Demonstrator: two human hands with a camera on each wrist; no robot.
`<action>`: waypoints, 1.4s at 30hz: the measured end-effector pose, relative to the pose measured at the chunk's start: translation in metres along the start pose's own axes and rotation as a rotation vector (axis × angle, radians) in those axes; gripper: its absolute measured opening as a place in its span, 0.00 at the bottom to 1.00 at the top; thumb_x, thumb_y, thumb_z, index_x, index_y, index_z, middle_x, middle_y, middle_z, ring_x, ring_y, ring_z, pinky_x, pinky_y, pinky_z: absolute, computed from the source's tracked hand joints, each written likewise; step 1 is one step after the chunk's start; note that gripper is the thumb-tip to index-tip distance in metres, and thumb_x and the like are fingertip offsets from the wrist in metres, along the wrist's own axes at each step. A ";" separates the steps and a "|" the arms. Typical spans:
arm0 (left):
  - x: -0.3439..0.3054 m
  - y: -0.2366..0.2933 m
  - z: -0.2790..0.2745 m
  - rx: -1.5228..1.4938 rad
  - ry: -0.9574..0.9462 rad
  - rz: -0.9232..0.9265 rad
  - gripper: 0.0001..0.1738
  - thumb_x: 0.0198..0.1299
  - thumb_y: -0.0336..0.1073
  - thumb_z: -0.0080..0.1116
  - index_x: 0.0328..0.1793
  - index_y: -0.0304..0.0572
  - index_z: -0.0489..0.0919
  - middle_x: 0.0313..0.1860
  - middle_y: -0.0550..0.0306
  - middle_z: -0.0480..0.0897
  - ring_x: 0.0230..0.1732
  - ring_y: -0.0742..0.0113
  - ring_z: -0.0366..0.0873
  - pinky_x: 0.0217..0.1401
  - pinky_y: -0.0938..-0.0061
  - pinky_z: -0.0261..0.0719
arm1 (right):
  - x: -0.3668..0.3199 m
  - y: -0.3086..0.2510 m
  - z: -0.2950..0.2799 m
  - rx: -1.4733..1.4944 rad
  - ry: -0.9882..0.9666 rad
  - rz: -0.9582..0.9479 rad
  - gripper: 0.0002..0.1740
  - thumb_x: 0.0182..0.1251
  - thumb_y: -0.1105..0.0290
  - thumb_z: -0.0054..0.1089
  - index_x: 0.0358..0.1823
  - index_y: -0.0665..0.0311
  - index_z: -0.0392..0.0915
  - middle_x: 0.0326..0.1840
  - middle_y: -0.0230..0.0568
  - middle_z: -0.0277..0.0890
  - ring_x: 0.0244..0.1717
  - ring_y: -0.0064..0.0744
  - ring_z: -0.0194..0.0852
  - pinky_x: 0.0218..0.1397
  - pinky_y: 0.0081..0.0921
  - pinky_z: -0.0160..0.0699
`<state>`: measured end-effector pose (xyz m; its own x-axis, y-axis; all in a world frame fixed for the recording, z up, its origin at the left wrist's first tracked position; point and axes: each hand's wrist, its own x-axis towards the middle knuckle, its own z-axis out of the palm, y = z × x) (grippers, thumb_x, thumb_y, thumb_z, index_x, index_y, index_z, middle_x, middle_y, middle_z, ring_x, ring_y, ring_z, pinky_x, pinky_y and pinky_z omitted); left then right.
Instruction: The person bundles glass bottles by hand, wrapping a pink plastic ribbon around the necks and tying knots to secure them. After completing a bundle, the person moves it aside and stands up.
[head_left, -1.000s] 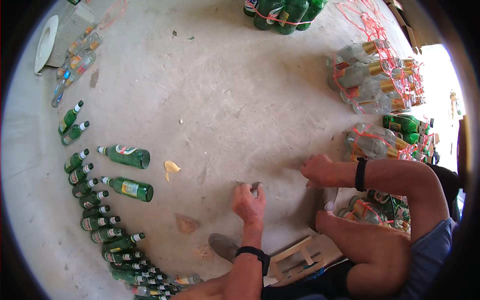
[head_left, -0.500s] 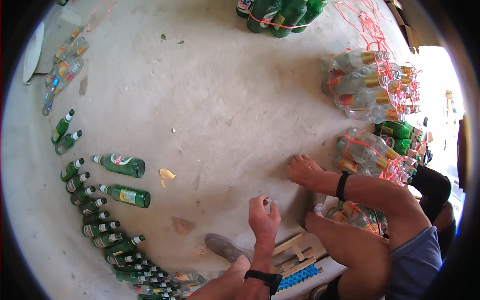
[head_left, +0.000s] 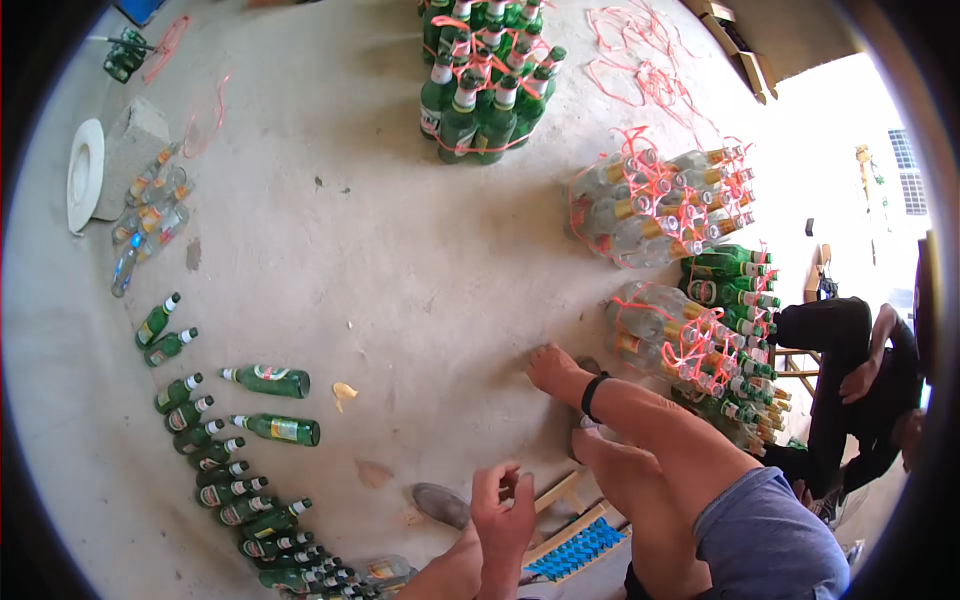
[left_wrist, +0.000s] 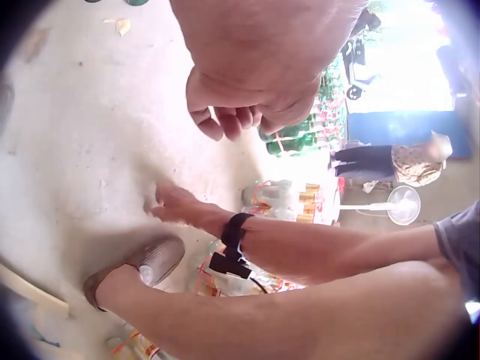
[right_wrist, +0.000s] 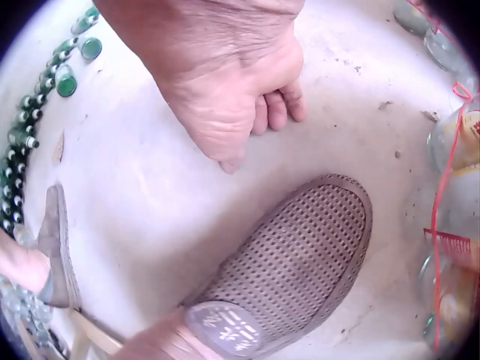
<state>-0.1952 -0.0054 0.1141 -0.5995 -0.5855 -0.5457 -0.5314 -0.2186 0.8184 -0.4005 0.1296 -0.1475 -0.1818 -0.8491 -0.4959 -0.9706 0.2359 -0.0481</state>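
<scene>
My left hand [head_left: 503, 510] hovers above the floor beside the wooden stool with blue webbing [head_left: 575, 550], its fingers loosely bent. No object shows in it, and the left wrist view has the same hand [left_wrist: 259, 64] with fingers bent downward. Farther right, in front of a shoe, my right hand [head_left: 555, 370] hangs low over the floor. Its fingers curl loosely around nothing visible, as the right wrist view of the hand [right_wrist: 232, 90] confirms. Closest to it is a bundle of clear glass bottles [head_left: 640, 320] bound with pink string.
Two green beer bottles [head_left: 275, 429] lie left of my hands, near a long row of green bottles [head_left: 185, 415]. Tied bundles of green bottles [head_left: 458, 130] and clear bottles [head_left: 610, 215] stand farther off. Loose pink string [head_left: 640, 70] lies behind. A person in black [head_left: 840, 370] sits at right.
The head view has shifted, bringing more of the far bundles and the seated person into sight. My left hand has drawn back toward my knees; the right hand has moved left.
</scene>
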 end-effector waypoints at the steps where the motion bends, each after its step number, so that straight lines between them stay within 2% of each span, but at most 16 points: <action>1: -0.009 0.002 -0.008 0.009 0.009 -0.020 0.12 0.63 0.25 0.68 0.52 0.37 0.83 0.43 0.59 0.79 0.41 0.73 0.80 0.42 0.77 0.81 | -0.009 -0.002 -0.020 -0.041 -0.093 -0.009 0.07 0.65 0.64 0.64 0.38 0.55 0.88 0.43 0.40 0.86 0.52 0.45 0.85 0.56 0.43 0.80; 2: -0.020 0.005 -0.016 0.019 0.020 -0.049 0.13 0.61 0.25 0.69 0.52 0.38 0.83 0.43 0.57 0.79 0.41 0.71 0.81 0.41 0.76 0.80 | -0.019 -0.006 -0.038 -0.076 -0.194 -0.023 0.07 0.65 0.64 0.65 0.40 0.55 0.88 0.44 0.40 0.86 0.53 0.45 0.85 0.56 0.44 0.80; 5: -0.047 0.000 -0.028 -0.011 0.010 -0.089 0.15 0.60 0.26 0.70 0.54 0.39 0.83 0.45 0.58 0.79 0.43 0.71 0.80 0.41 0.77 0.79 | -0.033 -0.002 -0.077 0.113 -0.251 0.039 0.09 0.63 0.65 0.67 0.44 0.55 0.88 0.47 0.40 0.87 0.55 0.44 0.86 0.57 0.45 0.80; 8: -0.072 0.000 -0.036 -0.047 -0.022 -0.113 0.15 0.61 0.27 0.71 0.53 0.38 0.83 0.46 0.58 0.79 0.43 0.72 0.80 0.42 0.78 0.79 | -0.052 -0.004 -0.118 0.183 -0.412 0.115 0.13 0.64 0.66 0.69 0.49 0.57 0.88 0.55 0.44 0.86 0.63 0.48 0.82 0.63 0.53 0.76; 10: -0.085 0.014 -0.044 -0.083 -0.048 -0.166 0.14 0.61 0.27 0.71 0.53 0.38 0.83 0.46 0.58 0.79 0.43 0.73 0.80 0.42 0.79 0.80 | -0.074 -0.006 -0.145 0.318 -0.307 0.152 0.13 0.64 0.63 0.68 0.48 0.57 0.87 0.52 0.44 0.86 0.59 0.48 0.84 0.61 0.50 0.79; 13: -0.097 0.044 -0.060 0.121 -0.065 -0.015 0.15 0.61 0.29 0.72 0.53 0.39 0.83 0.45 0.57 0.79 0.43 0.70 0.81 0.43 0.76 0.81 | -0.103 -0.006 -0.180 0.459 -0.229 0.266 0.15 0.65 0.58 0.66 0.48 0.58 0.86 0.51 0.46 0.86 0.58 0.50 0.85 0.59 0.49 0.81; 17: -0.110 0.056 -0.099 0.282 -0.083 0.025 0.16 0.59 0.31 0.73 0.51 0.36 0.83 0.46 0.52 0.82 0.43 0.64 0.83 0.49 0.67 0.84 | -0.153 -0.004 -0.212 0.539 -0.153 0.412 0.17 0.66 0.56 0.64 0.47 0.60 0.85 0.52 0.48 0.85 0.58 0.51 0.85 0.60 0.51 0.83; 20: -0.127 0.081 -0.124 0.397 -0.093 0.081 0.17 0.56 0.33 0.74 0.51 0.38 0.83 0.44 0.51 0.82 0.44 0.58 0.82 0.50 0.64 0.83 | -0.202 0.001 -0.260 0.619 -0.191 0.476 0.16 0.65 0.62 0.67 0.51 0.60 0.85 0.52 0.47 0.87 0.58 0.53 0.86 0.58 0.50 0.85; 26: -0.174 0.053 -0.176 0.668 -0.151 0.179 0.21 0.50 0.38 0.79 0.47 0.41 0.82 0.44 0.47 0.81 0.48 0.45 0.80 0.54 0.54 0.81 | -0.290 -0.014 -0.289 0.683 -0.237 0.506 0.17 0.68 0.57 0.64 0.50 0.61 0.84 0.50 0.50 0.88 0.55 0.53 0.88 0.57 0.50 0.86; 29: -0.194 0.066 -0.183 0.685 -0.187 0.179 0.21 0.49 0.38 0.80 0.46 0.42 0.82 0.45 0.45 0.82 0.50 0.43 0.80 0.55 0.52 0.81 | -0.325 -0.029 -0.298 0.760 -0.227 0.605 0.17 0.68 0.56 0.65 0.48 0.62 0.84 0.48 0.51 0.88 0.53 0.53 0.88 0.53 0.50 0.87; 31: -0.212 0.093 -0.179 0.717 -0.246 0.187 0.21 0.49 0.38 0.80 0.47 0.42 0.82 0.46 0.45 0.82 0.50 0.42 0.81 0.55 0.53 0.82 | -0.350 -0.033 -0.304 0.752 -0.214 0.645 0.17 0.68 0.55 0.63 0.44 0.62 0.83 0.44 0.52 0.87 0.47 0.56 0.89 0.46 0.52 0.88; 32: -0.219 0.094 -0.181 0.742 -0.292 0.096 0.21 0.50 0.39 0.80 0.48 0.42 0.84 0.47 0.44 0.83 0.52 0.41 0.81 0.56 0.54 0.83 | -0.360 -0.037 -0.305 0.749 -0.208 0.660 0.17 0.68 0.55 0.62 0.42 0.63 0.82 0.41 0.53 0.86 0.44 0.58 0.89 0.42 0.53 0.88; 35: -0.227 0.105 -0.177 0.742 -0.364 0.011 0.22 0.53 0.44 0.78 0.50 0.43 0.85 0.48 0.49 0.84 0.46 0.53 0.86 0.51 0.60 0.87 | -0.390 -0.041 -0.331 0.811 -0.205 0.724 0.17 0.69 0.54 0.61 0.41 0.63 0.82 0.38 0.53 0.86 0.42 0.58 0.89 0.41 0.54 0.88; 36: -0.224 0.121 -0.174 0.752 -0.415 -0.056 0.21 0.55 0.44 0.77 0.50 0.42 0.86 0.49 0.48 0.84 0.46 0.54 0.87 0.53 0.62 0.88 | -0.399 -0.044 -0.330 0.808 -0.177 0.714 0.17 0.69 0.54 0.61 0.41 0.62 0.82 0.37 0.53 0.86 0.41 0.58 0.89 0.41 0.54 0.87; 39: -0.212 0.120 -0.171 0.732 -0.451 0.080 0.21 0.55 0.43 0.78 0.50 0.40 0.86 0.50 0.45 0.83 0.47 0.49 0.87 0.56 0.59 0.87 | -0.426 -0.052 -0.325 0.809 -0.164 0.697 0.17 0.69 0.53 0.61 0.41 0.62 0.83 0.33 0.52 0.86 0.38 0.59 0.89 0.40 0.54 0.87; 42: -0.192 0.181 -0.158 0.760 -0.489 -0.021 0.17 0.59 0.40 0.75 0.50 0.39 0.86 0.53 0.47 0.84 0.45 0.55 0.88 0.53 0.64 0.88 | -0.445 -0.044 -0.339 0.828 -0.245 0.684 0.17 0.68 0.53 0.61 0.40 0.61 0.83 0.32 0.52 0.86 0.37 0.59 0.89 0.41 0.54 0.87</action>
<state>-0.0823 -0.0561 0.3956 -0.6803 -0.1517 -0.7171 -0.6933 0.4506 0.5624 -0.3308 0.3370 0.3696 -0.5154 -0.3228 -0.7938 -0.2539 0.9423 -0.2184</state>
